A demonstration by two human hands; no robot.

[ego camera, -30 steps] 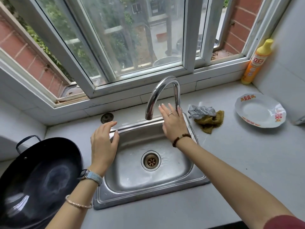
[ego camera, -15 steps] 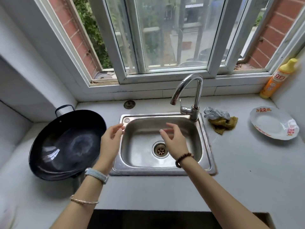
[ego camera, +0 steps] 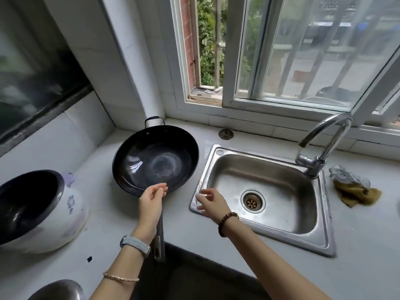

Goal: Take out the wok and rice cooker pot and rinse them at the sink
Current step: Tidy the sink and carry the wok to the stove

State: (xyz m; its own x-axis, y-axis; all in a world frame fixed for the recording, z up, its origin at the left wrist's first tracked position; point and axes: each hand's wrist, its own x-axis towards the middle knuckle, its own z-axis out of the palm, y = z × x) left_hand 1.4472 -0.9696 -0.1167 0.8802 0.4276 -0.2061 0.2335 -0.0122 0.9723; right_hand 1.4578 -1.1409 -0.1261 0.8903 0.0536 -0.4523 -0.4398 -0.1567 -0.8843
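A black wok (ego camera: 155,159) sits on the white counter to the left of the steel sink (ego camera: 270,195). Its long handle (ego camera: 159,243) points toward me and is partly hidden under my left wrist. My left hand (ego camera: 151,200) hovers over the wok's near rim with loosely curled fingers, holding nothing. My right hand (ego camera: 210,201) is over the sink's near left corner, fingers relaxed, empty. At the far left stands a white rice cooker (ego camera: 65,213) with its dark inner pot (ego camera: 26,204) inside. The curved tap (ego camera: 324,144) stands at the sink's back right.
A scouring pad and a yellow-brown cloth (ego camera: 355,189) lie right of the sink. A round metal cap (ego camera: 225,134) sits on the counter behind the sink. A metal object (ego camera: 56,291) shows at the bottom left edge. The window sill runs behind the counter.
The view has swung left, bringing the rice cooker into sight. Both hands have drawn back from the tap toward the wok and the sink's left edge.
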